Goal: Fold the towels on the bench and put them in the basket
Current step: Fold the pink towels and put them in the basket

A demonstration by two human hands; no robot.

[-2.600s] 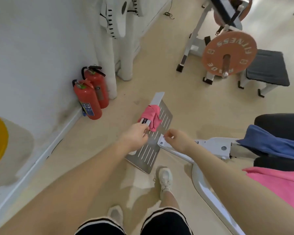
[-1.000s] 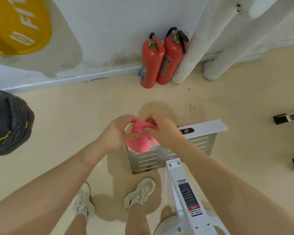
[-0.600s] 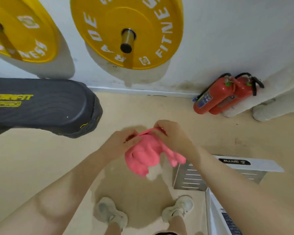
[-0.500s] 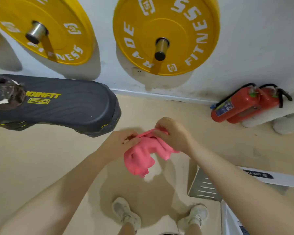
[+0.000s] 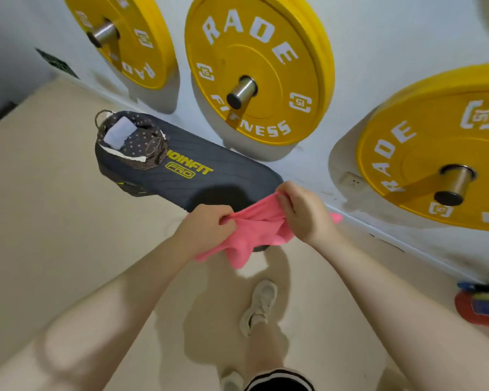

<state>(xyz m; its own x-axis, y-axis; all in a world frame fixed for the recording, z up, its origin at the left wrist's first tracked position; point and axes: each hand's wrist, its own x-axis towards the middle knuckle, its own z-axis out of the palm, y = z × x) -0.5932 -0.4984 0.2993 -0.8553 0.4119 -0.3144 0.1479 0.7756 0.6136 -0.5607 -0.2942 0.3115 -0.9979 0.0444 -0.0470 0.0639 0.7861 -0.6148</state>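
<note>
A crumpled pink towel (image 5: 251,230) hangs in the air between my two hands, just in front of the near end of a black padded bench (image 5: 209,176). My left hand (image 5: 206,230) grips its left edge and my right hand (image 5: 302,210) pinches its upper right edge. A dark woven basket (image 5: 153,156) with a dotted liner stands on the bench's far end; a folded white towel (image 5: 116,132) lies inside it.
Three yellow weight plates (image 5: 260,69) hang on pegs along the white wall behind the bench. Red fire extinguishers (image 5: 480,309) stand at the right edge by the wall. Beige floor stretches to the left, and my feet (image 5: 259,306) are below the towel.
I have turned left from the metal footplate with the pink towel in both hands. The bench and its basket have come fully into view, and the towel is stretched wider between my hands.
</note>
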